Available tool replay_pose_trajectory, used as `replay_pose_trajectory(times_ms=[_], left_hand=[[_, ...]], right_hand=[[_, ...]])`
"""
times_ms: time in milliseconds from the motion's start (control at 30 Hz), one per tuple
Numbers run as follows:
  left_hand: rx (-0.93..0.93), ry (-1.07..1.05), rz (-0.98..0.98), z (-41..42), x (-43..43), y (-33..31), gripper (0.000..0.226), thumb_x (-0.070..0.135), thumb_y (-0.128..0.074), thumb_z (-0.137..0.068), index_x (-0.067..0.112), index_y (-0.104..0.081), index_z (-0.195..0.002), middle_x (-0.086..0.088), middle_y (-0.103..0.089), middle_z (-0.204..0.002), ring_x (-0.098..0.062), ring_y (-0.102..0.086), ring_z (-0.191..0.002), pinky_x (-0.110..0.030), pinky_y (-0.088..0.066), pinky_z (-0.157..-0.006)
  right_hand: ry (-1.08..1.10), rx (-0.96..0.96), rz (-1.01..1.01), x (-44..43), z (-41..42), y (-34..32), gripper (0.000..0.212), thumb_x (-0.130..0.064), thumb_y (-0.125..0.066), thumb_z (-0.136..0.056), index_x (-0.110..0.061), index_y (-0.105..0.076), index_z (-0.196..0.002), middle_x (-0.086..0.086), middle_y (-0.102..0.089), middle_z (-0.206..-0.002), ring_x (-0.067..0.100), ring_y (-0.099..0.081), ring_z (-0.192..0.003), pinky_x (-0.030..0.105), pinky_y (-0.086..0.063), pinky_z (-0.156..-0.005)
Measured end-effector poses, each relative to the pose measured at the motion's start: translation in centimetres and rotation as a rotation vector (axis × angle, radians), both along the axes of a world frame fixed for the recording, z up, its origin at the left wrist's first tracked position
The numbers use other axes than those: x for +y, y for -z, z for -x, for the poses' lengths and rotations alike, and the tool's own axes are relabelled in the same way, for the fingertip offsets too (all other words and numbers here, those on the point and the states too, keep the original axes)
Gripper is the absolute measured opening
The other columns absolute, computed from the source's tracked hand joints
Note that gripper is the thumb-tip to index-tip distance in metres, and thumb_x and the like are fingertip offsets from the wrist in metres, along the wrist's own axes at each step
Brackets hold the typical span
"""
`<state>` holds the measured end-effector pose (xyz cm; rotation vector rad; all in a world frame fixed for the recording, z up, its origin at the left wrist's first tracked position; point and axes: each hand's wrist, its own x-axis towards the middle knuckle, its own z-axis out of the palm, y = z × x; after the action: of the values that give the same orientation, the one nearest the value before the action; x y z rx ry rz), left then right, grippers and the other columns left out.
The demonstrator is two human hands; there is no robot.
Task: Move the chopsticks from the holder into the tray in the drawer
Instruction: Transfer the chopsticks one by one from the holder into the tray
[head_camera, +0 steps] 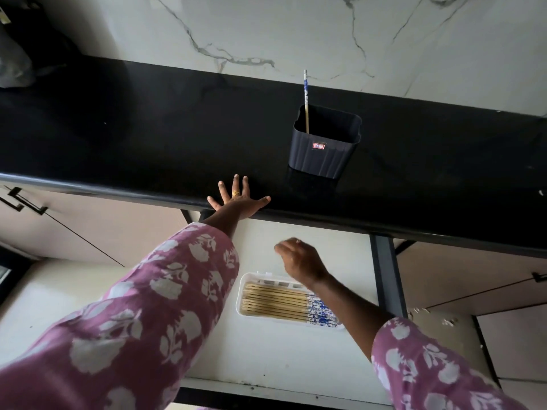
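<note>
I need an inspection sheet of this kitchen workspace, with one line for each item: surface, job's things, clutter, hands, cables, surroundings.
Surface: black glossy countertop.
Job's things: dark holder upright on the countertop, with one chopstick standing in it; white tray in the open drawer holds a row of chopsticks lying side by side.
Clutter: dark bundle at the far left; what it is cannot be told.
Hands: left hand flat on the countertop edge, fingers spread; right hand over the drawer, fingers loosely curled, holding nothing seen.
Cables: nothing seen.
Surroundings: marble wall; cabinet doors with black handles.
</note>
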<state>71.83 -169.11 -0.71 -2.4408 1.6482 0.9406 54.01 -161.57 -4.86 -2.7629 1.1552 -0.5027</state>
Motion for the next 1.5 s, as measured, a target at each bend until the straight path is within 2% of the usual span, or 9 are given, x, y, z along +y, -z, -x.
replay_pose_trajectory(times_ms=[167, 400, 500, 633, 800, 900, 1100, 1267, 1500], left_hand=[[0.012, 0.003, 0.005, -0.1, 0.1, 0.1, 0.091, 0.077, -0.033, -0.081, 0.034, 0.012, -0.148, 0.015, 0.024, -0.154, -0.027, 0.027, -0.141, -0.062, 0.011, -0.108], [0.017, 0.008, -0.004, -0.1, -0.1, 0.2, 0.09, 0.076, -0.031, -0.082, 0.033, 0.013, -0.148, 0.014, 0.025, -0.154, -0.029, 0.028, -0.141, -0.062, 0.011, -0.108], [0.022, 0.006, -0.005, -0.1, -0.2, 0.2, 0.09, 0.076, -0.032, -0.082, 0.033, 0.014, -0.148, 0.014, 0.026, -0.154, -0.029, 0.029, -0.14, -0.063, 0.011, -0.107], [0.032, 0.005, -0.003, -0.2, -0.3, 0.5, 0.091, 0.076, -0.032, -0.082, 0.033, 0.014, -0.148, 0.014, 0.028, -0.153, -0.029, 0.03, -0.14, -0.063, 0.012, -0.107], [0.036, 0.008, -0.009, -0.3, -0.6, 0.6, 0.092, 0.076, -0.032, -0.082, 0.033, 0.016, -0.147, 0.013, 0.03, -0.153, -0.03, 0.031, -0.139, -0.064, 0.013, -0.106], [0.034, 0.006, -0.016, -0.3, -0.8, 0.6, 0.092, 0.076, -0.032, -0.082, 0.033, 0.016, -0.147, 0.013, 0.03, -0.152, -0.03, 0.031, -0.139, -0.064, 0.012, -0.106], [0.047, 0.004, -0.056, -0.5, -1.2, 0.4, 0.092, 0.075, -0.034, -0.082, 0.033, 0.015, -0.147, 0.015, 0.029, -0.152, -0.031, 0.03, -0.139, -0.064, 0.01, -0.107], [0.046, 0.004, -0.065, -0.5, -1.3, 0.2, 0.091, 0.075, -0.034, -0.082, 0.033, 0.014, -0.148, 0.015, 0.028, -0.153, -0.031, 0.028, -0.14, -0.064, 0.009, -0.107], [0.064, -0.002, -0.027, -0.6, -1.2, 0.7, 0.092, 0.075, -0.034, -0.082, 0.033, 0.015, -0.147, 0.014, 0.03, -0.152, -0.032, 0.03, -0.139, -0.064, 0.01, -0.106]], right_hand=[[0.112, -0.261, 0.305, -5.4, -0.1, -5.2, 0.02, 0.008, -0.059, -0.071, -0.008, -0.071, -0.072, 0.006, -0.071, -0.069, 0.023, -0.068, -0.063, 0.025, -0.053, -0.06], [0.253, -0.365, 0.496, -12.0, 0.6, -10.4, 0.017, 0.014, -0.072, -0.063, -0.003, -0.072, -0.069, 0.011, -0.073, -0.069, 0.025, -0.071, -0.063, 0.028, -0.057, -0.053], [0.32, -0.332, 0.398, -14.4, 0.5, -12.1, 0.012, 0.011, -0.063, -0.072, 0.001, -0.07, -0.07, 0.017, -0.072, -0.071, 0.031, -0.07, -0.066, 0.033, -0.055, -0.057], [0.477, -0.286, 0.132, -18.0, -0.2, -13.3, 0.02, -0.002, -0.05, -0.089, 0.004, -0.069, -0.085, 0.023, -0.07, -0.089, 0.037, -0.064, -0.087, 0.04, -0.048, -0.075], [0.686, -0.272, -0.134, -22.9, -1.2, -13.8, 0.019, -0.009, -0.057, -0.089, -0.001, -0.069, -0.101, 0.022, -0.067, -0.11, 0.036, -0.064, -0.102, 0.038, -0.053, -0.089], [0.781, -0.286, -0.291, -25.2, -1.9, -13.7, 0.029, -0.014, -0.067, -0.085, -0.001, -0.064, -0.111, 0.021, -0.058, -0.123, 0.036, -0.059, -0.11, 0.039, -0.051, -0.095], [0.829, -0.276, -0.296, -27.3, -3.9, -13.1, 0.03, -0.011, -0.056, -0.09, 0.001, -0.055, -0.118, 0.023, -0.051, -0.128, 0.041, -0.054, -0.113, 0.04, -0.046, -0.092], [0.872, -0.287, -0.283, -27.4, -4.5, -13.1, 0.034, -0.014, -0.064, -0.086, -0.001, -0.057, -0.116, 0.023, -0.053, -0.128, 0.04, -0.056, -0.114, 0.041, -0.048, -0.092], [0.783, -0.485, -0.212, -26.9, -2.8, -16.1, 0.021, -0.011, -0.07, -0.08, 0.0, -0.072, -0.097, 0.019, -0.072, -0.1, 0.03, -0.068, -0.094, 0.034, -0.056, -0.083]])
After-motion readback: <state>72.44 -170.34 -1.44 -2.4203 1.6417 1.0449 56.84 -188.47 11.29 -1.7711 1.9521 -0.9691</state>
